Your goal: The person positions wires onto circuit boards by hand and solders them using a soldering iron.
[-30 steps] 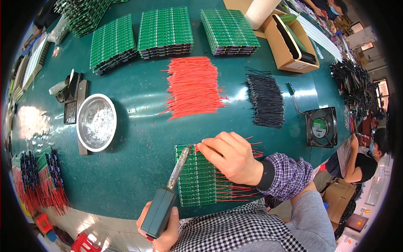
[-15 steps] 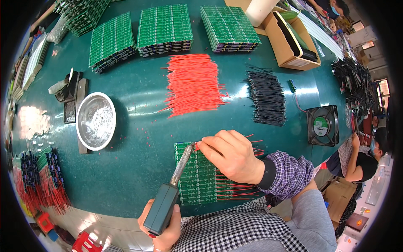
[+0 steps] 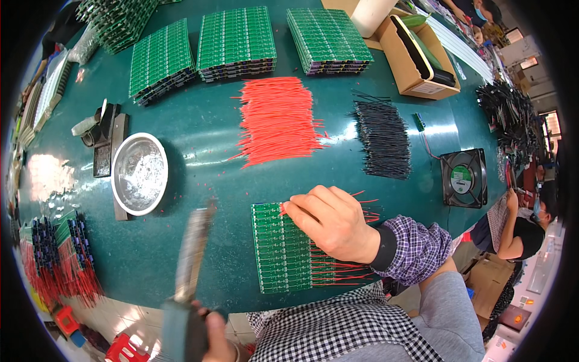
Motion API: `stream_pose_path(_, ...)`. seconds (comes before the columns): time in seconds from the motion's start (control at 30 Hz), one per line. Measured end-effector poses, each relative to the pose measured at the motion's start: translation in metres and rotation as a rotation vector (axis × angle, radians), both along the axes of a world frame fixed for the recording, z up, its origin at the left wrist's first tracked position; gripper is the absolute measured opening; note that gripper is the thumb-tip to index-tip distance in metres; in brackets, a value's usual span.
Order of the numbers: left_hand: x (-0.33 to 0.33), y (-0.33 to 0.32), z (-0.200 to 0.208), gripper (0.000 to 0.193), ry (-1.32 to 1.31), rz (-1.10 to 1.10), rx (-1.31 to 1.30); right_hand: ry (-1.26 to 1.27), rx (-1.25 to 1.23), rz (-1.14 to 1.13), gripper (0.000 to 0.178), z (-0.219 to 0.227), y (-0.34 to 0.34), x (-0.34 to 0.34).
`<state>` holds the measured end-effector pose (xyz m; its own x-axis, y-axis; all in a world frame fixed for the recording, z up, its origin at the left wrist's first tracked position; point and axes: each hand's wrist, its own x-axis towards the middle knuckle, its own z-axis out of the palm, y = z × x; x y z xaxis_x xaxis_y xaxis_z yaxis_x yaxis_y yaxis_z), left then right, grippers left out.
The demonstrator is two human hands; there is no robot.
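My left hand (image 3: 218, 338), smeared by motion, is wrapped round the grey-green handle of a soldering iron (image 3: 194, 253). The iron's long metal barrel points up, over the table left of a green circuit board panel (image 3: 280, 256). At the panel's top edge, my right hand (image 3: 332, 223) pinches a red wire (image 3: 283, 209) with thumb and forefinger. The rest of that wire is hidden by the hand. Several red wires (image 3: 341, 277) stick out to the right from the panel's lower rows, partly under my right wrist.
Beyond the panel lie piles of red wires (image 3: 278, 120) and black wires (image 3: 385, 139). A white bowl (image 3: 140, 174) stands left beside a dark holder (image 3: 107, 142). Stacked green panels (image 3: 236, 39) line the back; a cardboard box (image 3: 422, 60) and a fan (image 3: 463, 179) stand right.
The soldering iron has swung left, off the circuit board panel, with my left hand moving left and down. My right hand has stayed in place on the red wire.
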<state>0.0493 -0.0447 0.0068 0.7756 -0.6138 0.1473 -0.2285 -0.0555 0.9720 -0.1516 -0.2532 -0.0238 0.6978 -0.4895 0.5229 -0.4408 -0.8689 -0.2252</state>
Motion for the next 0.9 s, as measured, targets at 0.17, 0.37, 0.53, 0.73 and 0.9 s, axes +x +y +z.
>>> stream_pose_path(0.17,0.032,-0.035,0.027,0.03,-0.043,0.101,-0.264,0.002,-0.008,-0.007,0.015,-0.002,0.001,-0.002)
stream_pose_path(0.37,0.019,-0.03,0.011,0.033,0.241,0.109,-0.12,-0.012,0.002,0.0,0.017,-0.004,-0.001,0.002)
stream_pose_path(0.53,-0.021,-0.008,0.003,0.044,0.302,-0.075,0.04,-0.016,0.01,0.011,0.021,0.005,0.001,-0.003)
stream_pose_path(0.73,-0.027,0.006,0.0,0.041,0.407,-0.056,0.187,-0.082,0.081,0.027,0.024,0.007,0.012,-0.005)
stream_pose_path(0.9,-0.027,0.013,-0.004,0.041,0.371,-0.073,0.323,-0.06,0.097,0.03,0.022,0.001,0.01,-0.005)
